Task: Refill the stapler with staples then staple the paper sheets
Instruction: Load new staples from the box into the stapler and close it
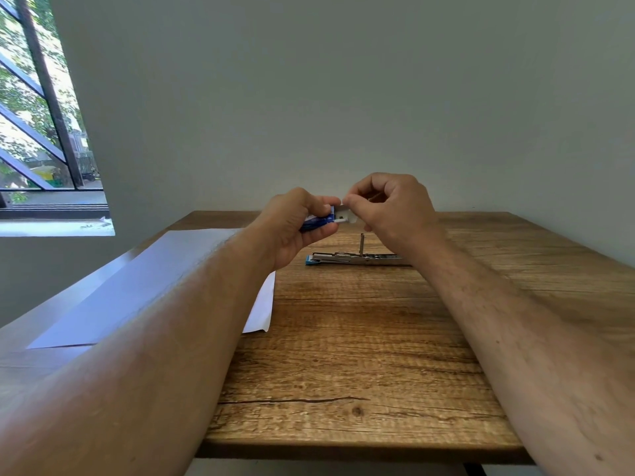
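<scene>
The left hand [295, 225] covers most of a small blue staple box [318, 221], its print too small to read, while the right hand [388, 204] hides whatever its curled fingers pinch at the box's white inner tray [343, 214]. The right wrist masks the right end of the opened stapler [354, 258]. The left forearm conceals much of the paper sheets [137, 286].

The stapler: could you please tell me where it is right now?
In the head view, the stapler lies opened flat on the wooden table, just below both raised hands, right of the paper sheets and partly hidden behind the right forearm.
</scene>
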